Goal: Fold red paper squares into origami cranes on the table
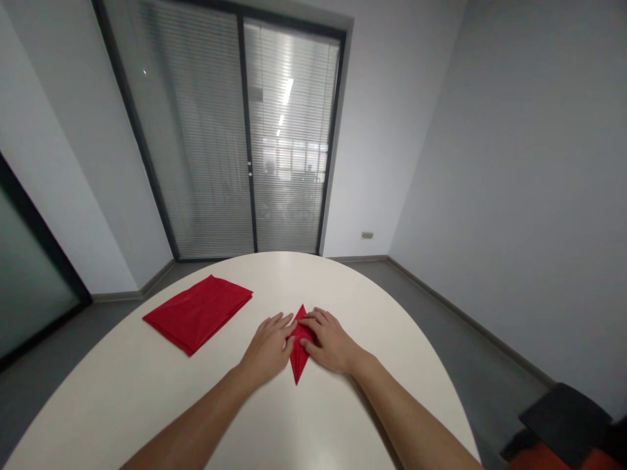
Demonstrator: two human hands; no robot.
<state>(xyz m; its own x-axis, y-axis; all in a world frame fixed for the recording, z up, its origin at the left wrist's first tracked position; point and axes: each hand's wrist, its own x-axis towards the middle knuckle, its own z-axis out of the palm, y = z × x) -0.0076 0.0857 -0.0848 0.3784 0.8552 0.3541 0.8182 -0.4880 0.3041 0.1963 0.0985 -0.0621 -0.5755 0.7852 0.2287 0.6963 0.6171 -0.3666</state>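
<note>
A small red napkin (299, 358), folded into a pointed diamond shape, lies on the white round table (343, 287). My left hand (268, 347) rests flat on its left side, fingers stretched out and together. My right hand (329, 339) lies on its right side, fingers extended and pressing the fold near the top point. Both hands cover most of the napkin; only its upper tip and lower point show.
A stack of flat red napkins (198, 311) lies on the table to the left. Beyond the table are a glass door with blinds (249, 137) and grey walls. A dark chair (563, 418) stands at the lower right.
</note>
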